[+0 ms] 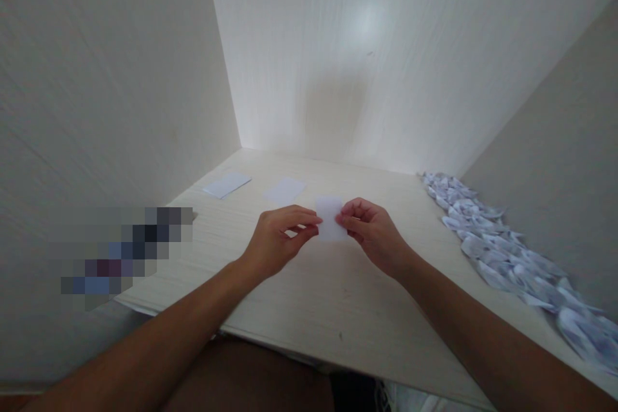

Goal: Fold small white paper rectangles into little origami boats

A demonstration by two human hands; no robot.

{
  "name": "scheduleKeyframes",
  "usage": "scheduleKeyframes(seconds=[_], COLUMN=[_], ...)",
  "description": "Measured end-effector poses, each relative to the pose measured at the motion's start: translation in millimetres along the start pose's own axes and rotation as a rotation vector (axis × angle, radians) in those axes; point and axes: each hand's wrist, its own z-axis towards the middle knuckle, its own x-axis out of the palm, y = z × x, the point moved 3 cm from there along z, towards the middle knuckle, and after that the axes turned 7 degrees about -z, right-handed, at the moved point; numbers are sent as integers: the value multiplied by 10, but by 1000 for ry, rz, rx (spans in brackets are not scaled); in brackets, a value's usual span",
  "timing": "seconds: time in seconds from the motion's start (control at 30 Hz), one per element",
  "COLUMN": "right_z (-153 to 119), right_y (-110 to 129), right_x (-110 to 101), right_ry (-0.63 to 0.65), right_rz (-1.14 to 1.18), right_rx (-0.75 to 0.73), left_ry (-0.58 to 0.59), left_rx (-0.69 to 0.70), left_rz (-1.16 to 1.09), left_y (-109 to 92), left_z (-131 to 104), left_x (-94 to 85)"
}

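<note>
A small white sheet of paper (330, 221) is held up above the table between both hands. At its left edge, my left hand (286, 230) pinches it between thumb and fingers. My right hand (369, 228) grips the opposite edge the same way, thumb towards me. Just beyond the sheet, to its left, a few loose white sheets (286, 190) lie flat on the table. Farther left rests a neat stack of white paper (226, 185).
A long heap of folded white paper pieces (502, 241) runs along the right side of the pale table (299, 296). Pale walls (333, 58) enclose the table at the back and both sides. A blurred-out patch (130, 257) covers something at the left edge.
</note>
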Motion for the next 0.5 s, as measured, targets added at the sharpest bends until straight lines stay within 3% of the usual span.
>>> scheduleKeyframes(seconds=[0.27, 0.5], right_z=[7, -13], right_y=[37, 118], right_x=[-10, -42], right_ry=[39, 117], right_rz=[58, -43], right_rx=[-15, -146], left_ry=[-9, -41], left_rx=[82, 79], left_rz=[40, 47], left_y=[3, -16], left_z=[-8, 5], left_x=[-29, -84])
